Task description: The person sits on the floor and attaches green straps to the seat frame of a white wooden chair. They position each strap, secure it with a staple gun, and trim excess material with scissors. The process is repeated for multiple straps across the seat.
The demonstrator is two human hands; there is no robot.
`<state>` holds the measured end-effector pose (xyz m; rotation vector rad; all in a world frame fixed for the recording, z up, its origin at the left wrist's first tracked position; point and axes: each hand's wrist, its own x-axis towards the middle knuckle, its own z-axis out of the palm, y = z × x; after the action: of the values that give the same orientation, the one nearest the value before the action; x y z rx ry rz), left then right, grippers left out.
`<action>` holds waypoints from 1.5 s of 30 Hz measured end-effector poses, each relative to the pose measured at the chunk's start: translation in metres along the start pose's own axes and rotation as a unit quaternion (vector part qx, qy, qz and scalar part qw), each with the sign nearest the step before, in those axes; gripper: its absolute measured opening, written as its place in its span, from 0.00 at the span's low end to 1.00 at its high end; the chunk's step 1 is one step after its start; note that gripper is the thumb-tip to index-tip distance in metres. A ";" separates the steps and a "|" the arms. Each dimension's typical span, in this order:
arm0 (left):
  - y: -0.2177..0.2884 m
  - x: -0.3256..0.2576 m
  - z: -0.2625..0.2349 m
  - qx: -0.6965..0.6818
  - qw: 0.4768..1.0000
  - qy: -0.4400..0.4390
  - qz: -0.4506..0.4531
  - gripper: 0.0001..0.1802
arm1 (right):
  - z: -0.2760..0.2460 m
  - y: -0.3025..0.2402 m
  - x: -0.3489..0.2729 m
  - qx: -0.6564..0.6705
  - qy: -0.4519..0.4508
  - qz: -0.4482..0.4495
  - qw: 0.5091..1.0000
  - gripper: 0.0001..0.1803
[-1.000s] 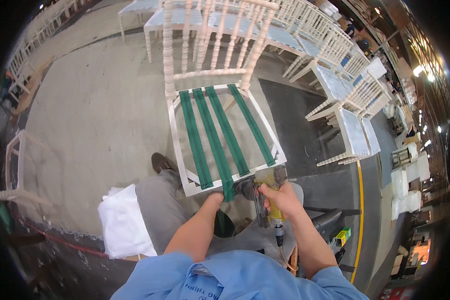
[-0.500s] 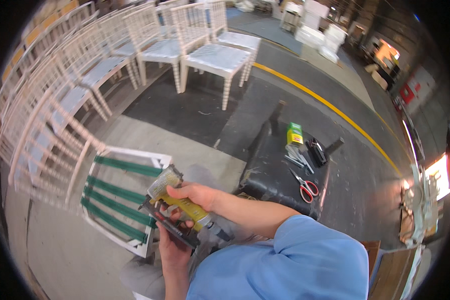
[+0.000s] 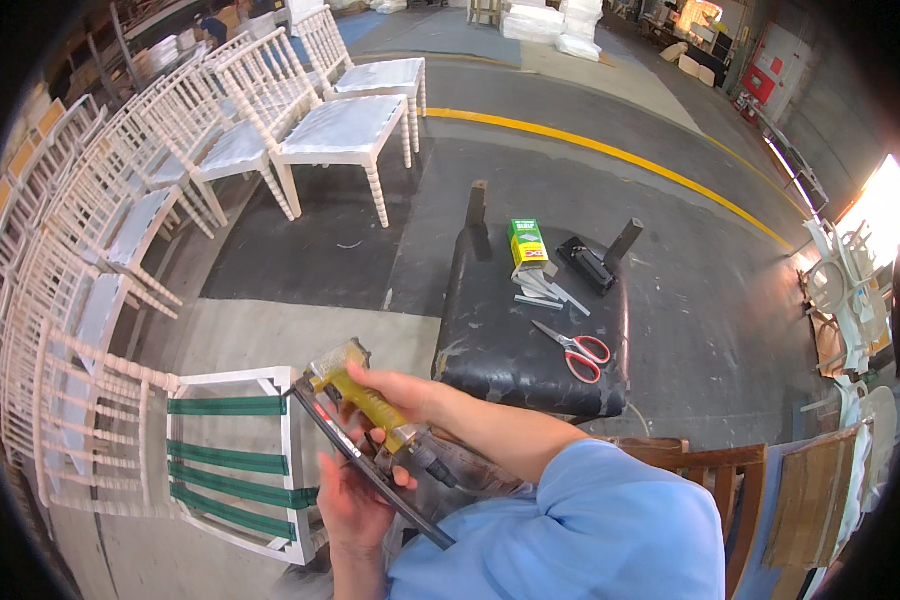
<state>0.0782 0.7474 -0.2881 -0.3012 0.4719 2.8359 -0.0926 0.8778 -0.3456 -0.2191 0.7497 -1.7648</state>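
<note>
My right hand (image 3: 410,393) is wrapped round the yellow handle of an air stapler (image 3: 377,410), held in front of my body. Along its lower side runs a long dark magazine (image 3: 395,500), whose tail stretches back toward my blue shirt. Below it, my left hand (image 3: 353,508) has its fingers curled up against the magazine. An air hose fitting (image 3: 435,467) sits at the handle's end. Just left of the stapler lies an upturned white chair (image 3: 305,520) with green webbing straps (image 3: 225,453) across its seat frame.
A black padded stool (image 3: 480,360) holds red-handled scissors (image 3: 580,357), a green-yellow box (image 3: 528,245), staple strips (image 3: 540,290) and a black desk stapler (image 3: 587,265). Rows of white chairs (image 3: 340,130) stand left. Wooden slatted furniture (image 3: 735,480) is close at my right. A yellow line (image 3: 570,150) crosses the floor.
The magazine's rear part now sticks out much farther toward my body, with my left hand still beneath it. My view has swung right. The right hand keeps its grip.
</note>
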 end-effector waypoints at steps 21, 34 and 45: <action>0.013 -0.012 -0.025 0.021 0.989 0.132 0.060 0.22 | -0.133 -0.097 -0.148 -0.724 0.520 -0.152 0.427 0.06; 0.007 0.017 -0.004 0.043 0.983 0.163 0.071 0.22 | 0.085 -0.093 -0.001 -0.461 0.204 -0.274 0.819 0.10; -0.004 0.026 -0.009 0.060 0.985 0.137 0.080 0.19 | 0.116 -0.040 -0.001 -0.780 0.124 -0.303 0.533 0.13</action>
<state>0.0561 0.7530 -0.3037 -0.6634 0.7499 2.9164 -0.0656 0.8409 -0.2322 -1.6000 2.5699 -1.0799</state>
